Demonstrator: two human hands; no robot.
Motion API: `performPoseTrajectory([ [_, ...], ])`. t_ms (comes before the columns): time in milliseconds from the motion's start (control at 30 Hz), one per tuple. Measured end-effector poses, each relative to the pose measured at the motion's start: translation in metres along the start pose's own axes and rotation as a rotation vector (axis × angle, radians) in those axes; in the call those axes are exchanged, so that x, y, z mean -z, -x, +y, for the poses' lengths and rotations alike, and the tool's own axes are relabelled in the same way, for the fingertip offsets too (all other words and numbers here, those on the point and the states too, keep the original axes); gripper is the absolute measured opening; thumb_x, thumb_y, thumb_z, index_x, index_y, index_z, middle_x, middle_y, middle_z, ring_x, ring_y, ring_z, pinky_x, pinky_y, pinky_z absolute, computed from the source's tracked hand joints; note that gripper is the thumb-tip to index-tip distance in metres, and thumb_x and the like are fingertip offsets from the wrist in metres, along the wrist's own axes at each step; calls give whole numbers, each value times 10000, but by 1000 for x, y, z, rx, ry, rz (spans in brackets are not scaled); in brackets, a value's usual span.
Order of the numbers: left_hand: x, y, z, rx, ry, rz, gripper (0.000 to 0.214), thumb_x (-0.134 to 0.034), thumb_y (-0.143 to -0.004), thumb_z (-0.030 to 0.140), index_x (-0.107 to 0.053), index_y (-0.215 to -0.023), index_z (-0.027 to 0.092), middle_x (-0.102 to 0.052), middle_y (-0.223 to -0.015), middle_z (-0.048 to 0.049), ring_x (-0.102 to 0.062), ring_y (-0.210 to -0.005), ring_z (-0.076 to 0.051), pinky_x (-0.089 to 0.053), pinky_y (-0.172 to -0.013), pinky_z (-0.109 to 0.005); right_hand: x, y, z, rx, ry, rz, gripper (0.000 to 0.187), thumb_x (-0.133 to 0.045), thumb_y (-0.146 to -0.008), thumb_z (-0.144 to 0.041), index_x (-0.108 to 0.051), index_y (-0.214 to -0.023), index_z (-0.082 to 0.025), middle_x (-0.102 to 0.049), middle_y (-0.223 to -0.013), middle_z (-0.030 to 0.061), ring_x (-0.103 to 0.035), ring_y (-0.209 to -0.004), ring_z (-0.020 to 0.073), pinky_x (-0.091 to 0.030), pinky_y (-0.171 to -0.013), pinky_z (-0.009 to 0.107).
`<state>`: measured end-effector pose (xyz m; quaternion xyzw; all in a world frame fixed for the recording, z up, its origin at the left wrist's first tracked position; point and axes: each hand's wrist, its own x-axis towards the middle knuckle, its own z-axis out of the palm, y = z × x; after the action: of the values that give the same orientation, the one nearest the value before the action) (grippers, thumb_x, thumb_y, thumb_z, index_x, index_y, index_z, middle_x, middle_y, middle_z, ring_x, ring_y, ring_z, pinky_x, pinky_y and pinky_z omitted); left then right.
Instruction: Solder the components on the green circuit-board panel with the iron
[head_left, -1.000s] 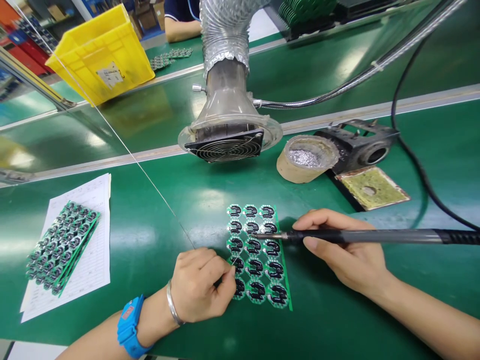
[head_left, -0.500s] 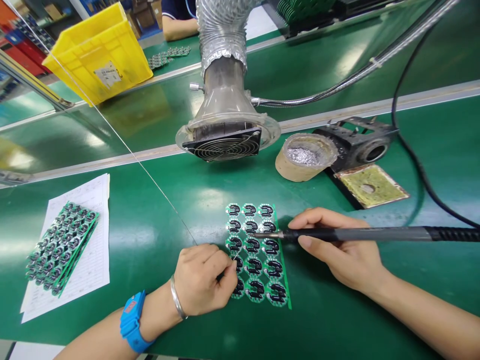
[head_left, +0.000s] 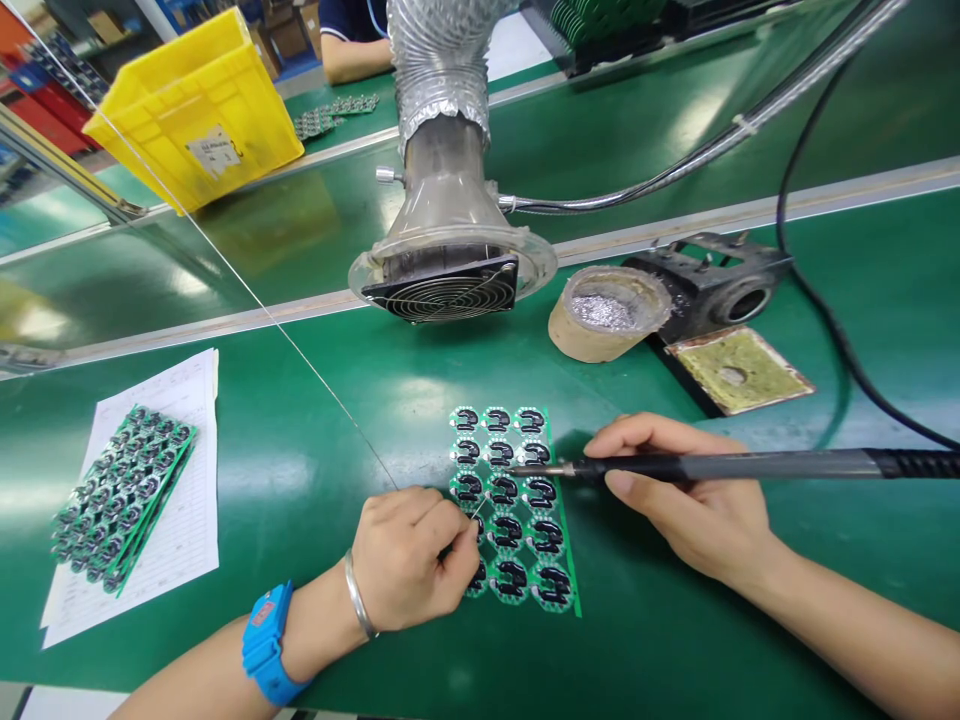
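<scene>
While the panel of round circuit boards (head_left: 506,532) lies flat on the bench (head_left: 390,670) between the two hands, treat it as a thin, light and probably stiff part. It has three columns of boards, and each board carries a black component. The narrow links between boards are likely the weak points; flexing the panel could crack them. If it must be moved, grasp it by its outer edges, preferably the plain green strip (head_left: 568,520) along its right side, and keep fingers off the components. The smooth bench surface may let so light a panel slide.

The left hand (head_left: 416,550) pinches a fine wire (head_left: 307,362) between thumb and forefinger, with a short end projecting over the left column. The wire appears soft and easily bent; hold it close to the end for control. Whether this hand also presses on the panel cannot be told.

The right hand (head_left: 694,500) grasps a soldering iron (head_left: 787,465) at the dark front section of its handle. The iron should be rigid and fairly light, with some drag from its cable. Its metal tip (head_left: 532,470) lies over the upper part of the panel; contact cannot be confirmed. Assume that the tip is hot: hold the handle only, behind the metal.
</scene>
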<state>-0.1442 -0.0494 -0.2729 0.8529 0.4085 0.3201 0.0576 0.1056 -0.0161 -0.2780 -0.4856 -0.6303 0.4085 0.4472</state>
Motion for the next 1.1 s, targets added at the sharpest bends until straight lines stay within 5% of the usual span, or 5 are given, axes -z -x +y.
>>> performPoseTrajectory([
  [533,0,-1,0,12,-2,-11,168,-557,-827,148,-560,-661,175,-517,-538,28,-422,-485,-100,-321,-458,-255,2,2,1,-22,-97,-2,67,-600,-768,-191,-649,-811,-206,-552,-570,-11,-407,-408,86,-277,-370,228],
  [867,0,1,-1,14,17,-8,140,-574,-811,126,-566,-678,170,-516,-540,30,-421,-484,-99,-312,-468,-248,1,4,5,9,27,-27,89,-588,-781,-176,-647,-833,-218,-570,-614,-3,-462,-487,111,-373,-443,237],
  [1100,1,2,-1,17,17,-8,145,-578,-810,134,-566,-670,171,-504,-534,29,-406,-478,-100,-306,-462,-251,1,1,0,4,-48,0,71,-596,-764,-189,-643,-805,-222,-554,-579,-11,-421,-419,95,-276,-380,236],
])
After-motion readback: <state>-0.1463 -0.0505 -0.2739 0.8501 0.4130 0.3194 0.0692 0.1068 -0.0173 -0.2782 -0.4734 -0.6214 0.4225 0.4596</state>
